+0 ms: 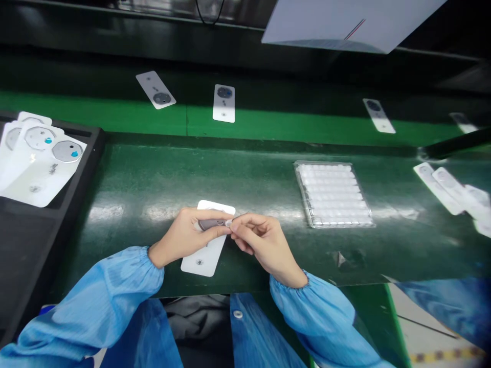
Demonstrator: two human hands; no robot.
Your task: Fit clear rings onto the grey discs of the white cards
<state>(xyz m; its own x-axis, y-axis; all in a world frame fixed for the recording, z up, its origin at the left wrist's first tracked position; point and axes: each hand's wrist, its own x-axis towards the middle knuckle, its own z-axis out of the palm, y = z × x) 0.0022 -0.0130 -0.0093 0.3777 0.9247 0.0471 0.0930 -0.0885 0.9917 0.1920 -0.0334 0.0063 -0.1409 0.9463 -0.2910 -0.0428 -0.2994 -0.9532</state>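
Seemingly, left hand (186,234) touches one panel (205,258); right hand (266,243) pinches one piece (229,223).

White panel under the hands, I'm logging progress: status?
Left hand over white panel; right hand pinching small item, unclear what. Panel lies on green bench. Tray off right, out of the way.

My left hand (192,232) and right hand (264,240), close together at the fingertips.
On my remote feed, the left thumb and index stretch forward; the right pinches, lower fingers curled, and both sleeved forearms (111,286) angle inward.
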